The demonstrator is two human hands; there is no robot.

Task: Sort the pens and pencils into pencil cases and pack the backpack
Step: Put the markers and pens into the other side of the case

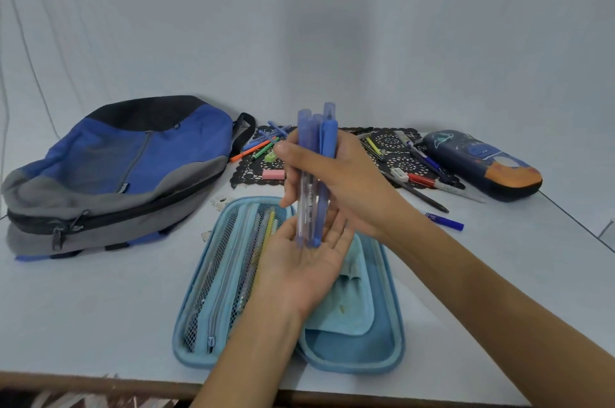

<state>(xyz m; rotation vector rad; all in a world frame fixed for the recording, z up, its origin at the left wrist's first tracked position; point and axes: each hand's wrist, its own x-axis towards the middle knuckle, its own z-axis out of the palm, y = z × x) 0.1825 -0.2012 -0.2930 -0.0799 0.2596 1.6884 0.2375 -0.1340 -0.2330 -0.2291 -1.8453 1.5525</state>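
Observation:
My right hand (346, 174) grips a bunch of blue pens (314, 154) upright above the open light-blue pencil case (366, 351). Their lower ends stand on the flat palm of my left hand (306, 261), which is held open under them. The case lies flat near the front table edge, with a mesh pocket (219, 274) on its left half holding several pencils. A blue and grey backpack (113, 168) lies on its side at the left, zipped. A dark pencil case with a space print (482, 164) lies at the right.
A black lace mat (399, 154) at the back carries loose pens, markers, pink and green erasers (273, 174) and a sharpener. A blue marker (444, 220) and a black pen (419, 193) lie right of the open case. The table's front edge runs along the bottom.

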